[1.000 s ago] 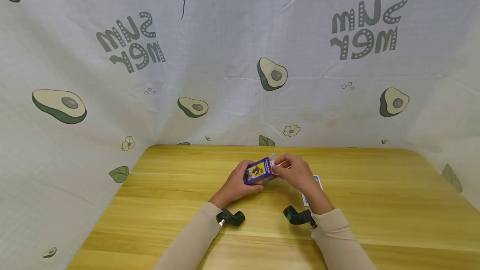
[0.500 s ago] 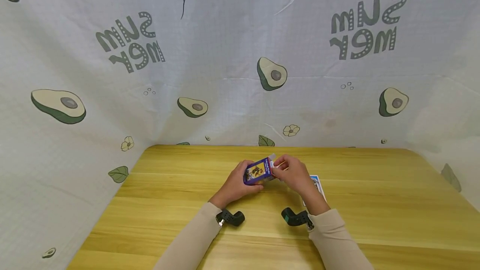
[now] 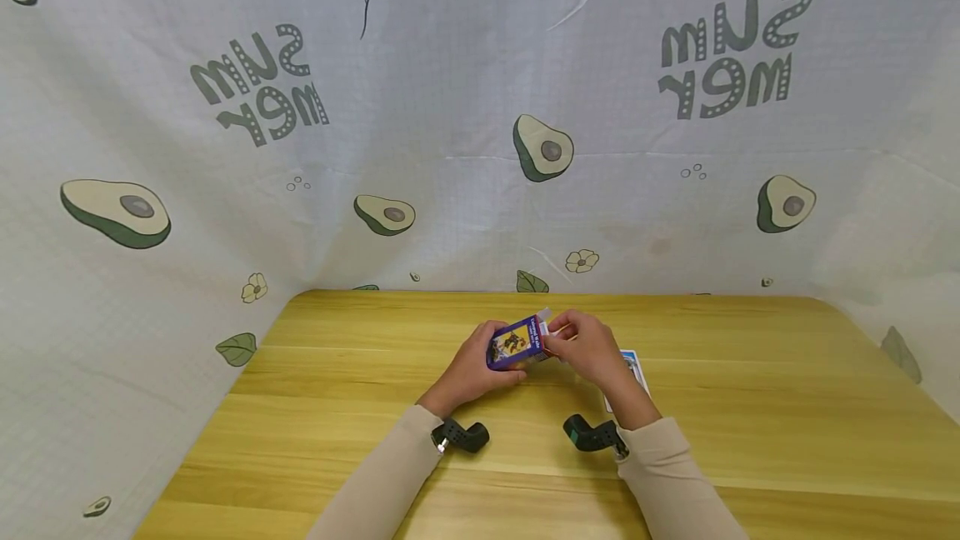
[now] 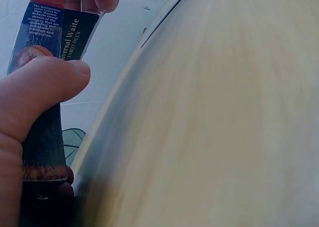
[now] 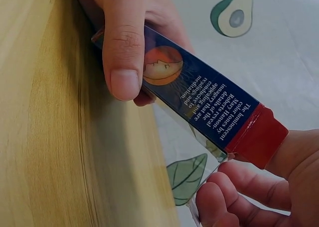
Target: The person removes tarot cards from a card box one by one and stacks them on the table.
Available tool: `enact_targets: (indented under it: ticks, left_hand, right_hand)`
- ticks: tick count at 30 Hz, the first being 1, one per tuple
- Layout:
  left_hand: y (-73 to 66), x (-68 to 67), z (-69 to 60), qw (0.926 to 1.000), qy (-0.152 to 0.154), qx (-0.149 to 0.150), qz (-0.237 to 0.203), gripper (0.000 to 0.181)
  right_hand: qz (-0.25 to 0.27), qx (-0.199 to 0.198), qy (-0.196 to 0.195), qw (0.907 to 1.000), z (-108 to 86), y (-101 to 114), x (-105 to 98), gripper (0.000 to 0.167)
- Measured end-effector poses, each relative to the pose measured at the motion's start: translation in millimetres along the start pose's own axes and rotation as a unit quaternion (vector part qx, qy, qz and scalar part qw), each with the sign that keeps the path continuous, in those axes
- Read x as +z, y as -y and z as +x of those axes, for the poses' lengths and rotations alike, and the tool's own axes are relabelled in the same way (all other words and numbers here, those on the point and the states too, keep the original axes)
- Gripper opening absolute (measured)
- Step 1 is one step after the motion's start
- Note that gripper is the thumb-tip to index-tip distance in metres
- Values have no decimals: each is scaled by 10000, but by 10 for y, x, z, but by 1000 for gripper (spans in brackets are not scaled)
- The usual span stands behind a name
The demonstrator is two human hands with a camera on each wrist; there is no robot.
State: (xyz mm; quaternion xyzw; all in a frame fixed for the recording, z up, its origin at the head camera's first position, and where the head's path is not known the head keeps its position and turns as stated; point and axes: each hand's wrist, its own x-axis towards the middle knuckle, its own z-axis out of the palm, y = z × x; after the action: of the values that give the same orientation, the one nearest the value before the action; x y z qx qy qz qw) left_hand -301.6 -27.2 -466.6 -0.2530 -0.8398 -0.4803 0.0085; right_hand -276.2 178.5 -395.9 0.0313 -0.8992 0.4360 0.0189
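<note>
My left hand (image 3: 474, 367) grips a dark blue and purple tarot card box (image 3: 513, 344), raised and tilted, its thumb (image 4: 55, 80) along the narrow printed side. The box's end faces right and stands open, with a red side flap (image 5: 261, 136) sticking out. In the left wrist view, a dark panel (image 4: 77, 33) lettered "Waite tarot deck" angles out from the box. My right hand (image 3: 588, 348) has curled fingers (image 5: 212, 202) at that open end, pinching the panel's edge. What lies inside the box is hidden.
On the wooden table (image 3: 360, 407), a white-bordered blue card or booklet (image 3: 632, 365) lies partly under my right forearm. A white curtain (image 3: 450, 107) printed with avocados hangs behind the table. Black camera mounts (image 3: 461, 437) sit at both wrists.
My right hand and forearm have shifted slightly left, showing more of the blue item on the table. The left hand and box hold nearly the same place.
</note>
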Motion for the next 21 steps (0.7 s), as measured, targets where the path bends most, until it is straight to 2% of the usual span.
enact_targets:
  ticks: [15, 21]
  left_hand:
    - [-33, -14, -10, 9999, 41, -119, -6, 70]
    - [-19, -11, -4, 10000, 40, -70, -55, 68]
  right_hand:
    - [49, 22, 79, 10000, 25, 10, -43, 24]
    - [92, 80, 95, 9999, 25, 9, -56, 26]
